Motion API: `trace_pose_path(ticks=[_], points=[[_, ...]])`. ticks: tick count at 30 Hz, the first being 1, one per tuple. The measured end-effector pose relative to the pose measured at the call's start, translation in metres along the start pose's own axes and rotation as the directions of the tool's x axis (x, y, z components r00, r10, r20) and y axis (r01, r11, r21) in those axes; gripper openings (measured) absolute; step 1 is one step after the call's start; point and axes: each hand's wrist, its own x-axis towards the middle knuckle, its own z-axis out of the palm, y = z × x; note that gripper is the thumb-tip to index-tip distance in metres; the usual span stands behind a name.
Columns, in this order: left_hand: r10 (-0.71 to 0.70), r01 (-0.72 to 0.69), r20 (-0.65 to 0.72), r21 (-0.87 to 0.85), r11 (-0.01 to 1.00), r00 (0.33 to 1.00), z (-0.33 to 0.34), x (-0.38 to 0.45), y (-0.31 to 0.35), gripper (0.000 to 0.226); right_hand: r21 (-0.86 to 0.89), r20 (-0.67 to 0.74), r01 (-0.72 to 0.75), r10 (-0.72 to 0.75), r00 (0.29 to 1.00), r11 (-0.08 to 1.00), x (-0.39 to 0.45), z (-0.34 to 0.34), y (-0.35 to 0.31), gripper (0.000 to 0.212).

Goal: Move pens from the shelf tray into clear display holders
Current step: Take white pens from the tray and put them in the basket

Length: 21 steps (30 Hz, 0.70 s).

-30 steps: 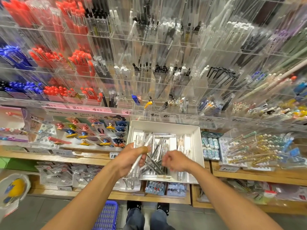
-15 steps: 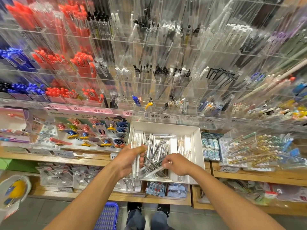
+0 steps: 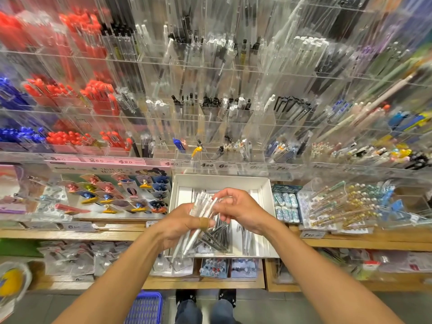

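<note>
Both hands have been lifted up from the white tray (image 3: 265,206) and brought close together since the earlier pictures. Above the tray's middle, a bunch of pens (image 3: 198,220) is gripped in the left hand (image 3: 180,226), with the thumb curled over it. Just to the right, the tops of the pens are pinched by the right hand (image 3: 240,211). The pens are thin, white and see-through, and are tilted. More pens are left lying in the tray below.
</note>
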Motion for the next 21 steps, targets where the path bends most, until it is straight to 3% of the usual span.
trace_pose_path(ticks=[2,3,5,6,9,15,21], points=[[-0.030,0.024,-0.056,-0.104,0.994,0.998,0.001,0.001,-0.002,0.052,-0.055,-0.096,-0.122,0.116,0.989,0.991,-0.002,-0.013,0.013,0.031],[-0.044,0.029,-0.082,-0.183,0.983,0.996,0.000,0.001,-0.004,0.055,-0.148,-0.240,-0.208,0.169,0.956,0.967,-0.002,-0.022,0.023,0.025],[-0.073,0.032,-0.107,-0.345,0.938,0.992,-0.003,0.002,-0.009,0.058,-0.377,-0.572,-0.422,0.151,0.806,0.825,-0.002,-0.040,0.044,0.013],[-0.086,0.034,-0.116,-0.393,0.919,0.990,-0.004,0.002,-0.010,0.057,-0.472,-0.637,-0.502,0.113,0.763,0.725,-0.001,-0.044,0.052,0.009],[-0.115,0.038,-0.145,-0.452,0.891,0.983,-0.005,0.003,-0.015,0.049,-0.596,-0.664,-0.622,0.123,0.738,0.509,0.011,-0.033,0.061,0.019],[-0.109,0.014,-0.173,-0.475,0.880,0.979,-0.007,0.005,-0.022,0.032,-0.557,-0.759,-0.697,0.064,0.648,0.451,0.030,-0.028,0.074,0.016],[-0.105,-0.005,-0.205,-0.476,0.879,0.973,-0.008,0.004,-0.027,0.027,-0.646,-0.702,-0.667,0.054,0.710,0.371,0.027,-0.028,0.081,0.016]])
